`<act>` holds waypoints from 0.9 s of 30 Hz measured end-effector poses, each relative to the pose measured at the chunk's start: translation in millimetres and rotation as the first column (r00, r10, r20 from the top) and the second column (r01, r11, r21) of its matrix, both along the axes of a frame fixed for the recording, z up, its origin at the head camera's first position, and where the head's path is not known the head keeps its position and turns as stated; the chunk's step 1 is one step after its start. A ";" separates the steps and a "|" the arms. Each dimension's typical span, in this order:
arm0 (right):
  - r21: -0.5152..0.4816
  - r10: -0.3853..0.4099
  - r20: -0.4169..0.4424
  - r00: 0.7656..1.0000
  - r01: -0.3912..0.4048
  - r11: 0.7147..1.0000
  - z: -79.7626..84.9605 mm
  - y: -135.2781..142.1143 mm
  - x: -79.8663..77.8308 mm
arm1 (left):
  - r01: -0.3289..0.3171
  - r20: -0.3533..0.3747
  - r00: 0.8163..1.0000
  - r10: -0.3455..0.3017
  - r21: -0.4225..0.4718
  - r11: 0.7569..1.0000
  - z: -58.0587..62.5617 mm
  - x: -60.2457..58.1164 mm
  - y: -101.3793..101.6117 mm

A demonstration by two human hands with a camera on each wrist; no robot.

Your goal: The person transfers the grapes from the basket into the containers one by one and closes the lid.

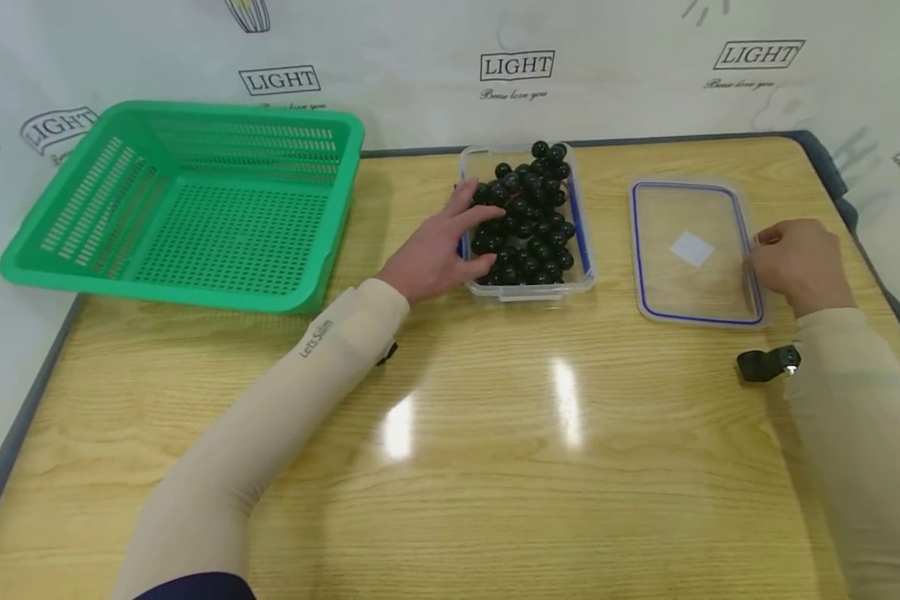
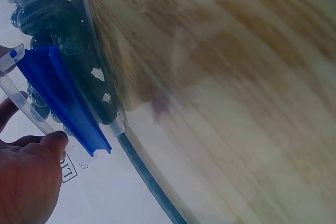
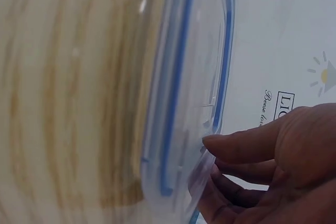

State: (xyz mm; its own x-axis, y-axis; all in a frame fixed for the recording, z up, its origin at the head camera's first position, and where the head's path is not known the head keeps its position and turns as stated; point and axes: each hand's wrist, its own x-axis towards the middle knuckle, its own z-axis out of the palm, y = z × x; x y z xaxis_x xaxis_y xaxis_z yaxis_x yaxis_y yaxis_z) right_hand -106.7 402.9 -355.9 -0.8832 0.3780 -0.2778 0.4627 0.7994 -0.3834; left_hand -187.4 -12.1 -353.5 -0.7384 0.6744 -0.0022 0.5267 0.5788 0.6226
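A clear plastic container with blue side flaps stands near the table's far edge, filled with dark grapes. My left hand reaches over its left wall with fingers spread, fingertips right at the grapes. In the left wrist view, the thumb lies at the container's rim, above a blue flap. To the right, a clear lid with a blue seal has a white label near its middle. My right hand pinches the lid's right edge between thumb and fingers.
A green slotted basket stands at the back left, with no contents showing. The wooden table has a dark edge, and a white printed cloth lies beyond it. Black wrist cameras sit beneath the sleeves.
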 end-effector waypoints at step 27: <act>-0.252 -0.342 -0.148 0.928 0.299 0.920 31.7 -16.4 -10.0 | 0.008 0.013 1.000 -0.008 0.020 1.000 0.4 0.4 -0.4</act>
State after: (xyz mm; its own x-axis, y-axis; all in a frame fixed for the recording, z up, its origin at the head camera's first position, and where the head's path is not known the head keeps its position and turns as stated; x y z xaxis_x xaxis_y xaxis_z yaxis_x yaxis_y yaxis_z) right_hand -116.7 386.5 -324.3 -0.7682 0.5975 -0.2301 0.5831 0.5043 -0.6370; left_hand -187.1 -12.6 -353.1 -0.7329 0.6804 0.0017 0.5229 0.5616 0.6412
